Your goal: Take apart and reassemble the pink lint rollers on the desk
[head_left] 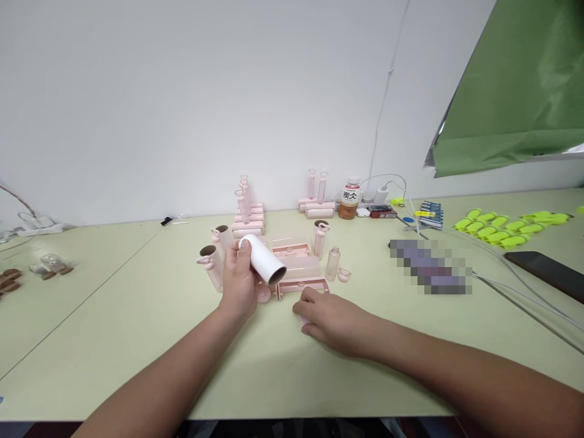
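My left hand (pixel 239 283) is closed round a white lint roller roll (pixel 263 260), its hollow brown end facing right and down. Low over the table, my right hand (pixel 326 319) is closed with a small pale pink piece (pixel 304 319) mostly hidden under its fingers. Just beyond both hands lies an open pink case (pixel 301 286) with a clear lid, with a second open case (pixel 292 250) behind it. A round pink part (pixel 263 294) sits by my left wrist. Right of the cases stand an uncapped clear bottle (pixel 333 263) and a pink looped cap (pixel 344 275).
Rolls with brown cores (pixel 222 230) and pink looped handles (pixel 208 265) stand left of the cases. Closed pink rollers (pixel 247 228) are lined up at the back. A labelled bottle (pixel 350 198), cables, a phone (pixel 547 275) and yellow-green pieces (pixel 502 230) are to the right.
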`<state>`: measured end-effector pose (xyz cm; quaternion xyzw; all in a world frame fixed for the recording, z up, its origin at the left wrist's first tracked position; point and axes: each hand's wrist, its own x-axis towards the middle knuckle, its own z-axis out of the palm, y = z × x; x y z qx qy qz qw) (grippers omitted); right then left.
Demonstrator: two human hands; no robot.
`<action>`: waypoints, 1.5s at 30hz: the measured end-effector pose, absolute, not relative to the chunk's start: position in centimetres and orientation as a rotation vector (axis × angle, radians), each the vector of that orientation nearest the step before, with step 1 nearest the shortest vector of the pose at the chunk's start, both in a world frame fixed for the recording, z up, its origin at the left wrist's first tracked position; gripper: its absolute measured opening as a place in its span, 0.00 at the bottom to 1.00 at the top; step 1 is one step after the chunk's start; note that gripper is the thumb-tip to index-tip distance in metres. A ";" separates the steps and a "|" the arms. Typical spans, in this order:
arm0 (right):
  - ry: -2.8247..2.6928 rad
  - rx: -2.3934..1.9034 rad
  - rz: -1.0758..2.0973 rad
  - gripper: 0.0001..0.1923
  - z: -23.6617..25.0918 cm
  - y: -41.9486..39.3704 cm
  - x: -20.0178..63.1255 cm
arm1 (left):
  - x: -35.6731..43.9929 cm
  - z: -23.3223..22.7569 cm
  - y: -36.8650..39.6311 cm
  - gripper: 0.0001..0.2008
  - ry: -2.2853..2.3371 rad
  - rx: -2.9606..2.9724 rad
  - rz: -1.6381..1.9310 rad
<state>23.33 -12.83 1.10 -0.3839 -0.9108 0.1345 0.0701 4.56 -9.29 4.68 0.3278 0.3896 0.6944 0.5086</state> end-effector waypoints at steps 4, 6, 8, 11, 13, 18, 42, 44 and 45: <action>-2.705 -1.163 0.448 0.05 1.5 -13.0 24.1 | 4.5 4.6 -9.3 0.20 0.936 0.802 1.637; -2.664 -1.165 0.452 0.06 1.9 -13.0 24.3 | 4.5 4.6 -9.4 0.20 0.924 0.821 1.616; -2.623 -1.155 0.485 0.06 2.4 -13.1 24.3 | 4.5 4.6 -9.4 0.19 0.915 0.831 1.618; -2.536 -1.135 0.624 0.09 3.2 -13.2 24.3 | 4.5 4.6 -9.4 0.19 0.914 0.833 1.615; -2.405 -1.071 0.706 0.11 3.6 -13.2 24.4 | 4.4 4.6 -9.4 0.20 0.906 0.852 1.566; -1.931 -0.840 0.608 0.11 3.6 -12.8 24.8 | 4.3 4.8 -9.7 0.20 0.809 0.862 1.411; -1.854 -0.750 0.379 0.10 3.2 -12.3 24.9 | 5.5 4.5 -11.1 0.16 0.643 0.965 1.140; -1.859 -0.737 0.398 0.09 3.1 -12.1 24.9 | 5.5 4.5 -11.0 0.16 0.633 0.957 1.131; -1.860 -0.728 0.397 0.08 3.1 -12.1 25.0 | 5.5 4.4 -11.0 0.16 0.630 0.949 1.128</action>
